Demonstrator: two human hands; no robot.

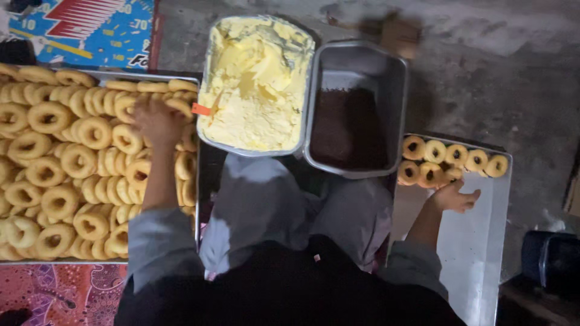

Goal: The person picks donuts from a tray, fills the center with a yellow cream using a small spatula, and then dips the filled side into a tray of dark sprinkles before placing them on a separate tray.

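My left hand [156, 122] reaches onto a big tray [181, 77] piled with plain ring doughnuts [60, 163], its fingers closing around one near the tray's right side. My right hand [454, 196] rests on a metal tray [477, 241] at the right, touching a doughnut [452, 175] in a short double row of several filled doughnuts [450, 160]. Between the trays, in front of my knees, stand a metal pan of pale yellow cream [257, 84] with an orange-handled tool [202, 109] in it, and a metal pan of dark brown sprinkles [347, 130].
A blue printed board [90, 27] lies beyond the doughnut tray. A red patterned mat [60, 293] shows at the lower left. Grey concrete floor [495, 72] lies to the right, with a dark container [553, 259] at the lower right edge and a small brown box [399, 33] behind the pans.
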